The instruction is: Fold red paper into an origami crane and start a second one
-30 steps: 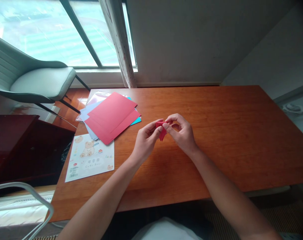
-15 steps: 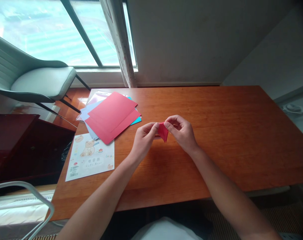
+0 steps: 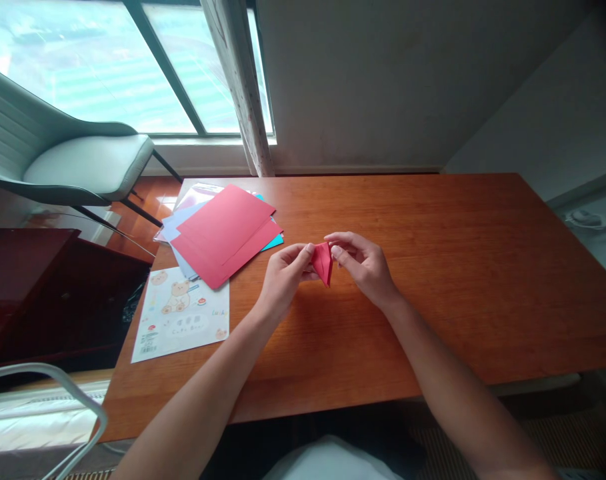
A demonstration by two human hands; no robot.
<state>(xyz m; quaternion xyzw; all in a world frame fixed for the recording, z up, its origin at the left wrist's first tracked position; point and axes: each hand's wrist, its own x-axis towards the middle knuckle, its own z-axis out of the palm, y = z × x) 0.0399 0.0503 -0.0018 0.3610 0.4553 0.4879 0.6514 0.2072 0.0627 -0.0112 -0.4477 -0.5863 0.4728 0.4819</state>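
Note:
A small piece of folded red paper is held up above the wooden table, its pointed end facing down toward me. My left hand pinches its left side, thumb in front and fingers behind. At the right edge of the paper is my right hand, thumb and forefinger apart and slightly curled. The forefinger tip reaches the top corner of the paper, while the thumb sits just beside the edge. Whether the right fingertips touch the paper is hard to tell.
Red sheets lie over pale and blue paper at the table's left. Nearer me is a white sheet with bear drawings. The wooden table stretches to the right. A chair stands by the window, beyond the left edge.
The folded paper has shifted slightly left and turned, so more of its front face shows. My right thumb has moved off it a little to the right.

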